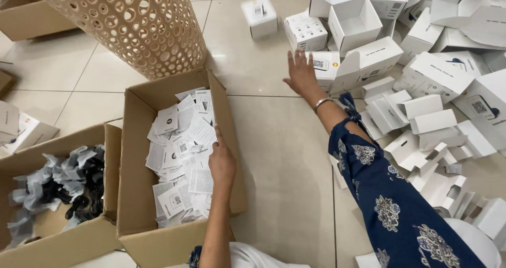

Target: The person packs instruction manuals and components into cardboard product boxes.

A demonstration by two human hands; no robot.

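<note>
Two open grips: left hand (222,164) on leaflets (182,147), right hand (300,73) beside white box (322,65)

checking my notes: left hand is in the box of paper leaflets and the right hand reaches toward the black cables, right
Not quite. The head view shows the right hand reaching toward the white boxes on the floor, not the black cables, which lie in another box at far left. The left hand is indeed in the box of leaflets.
</note>
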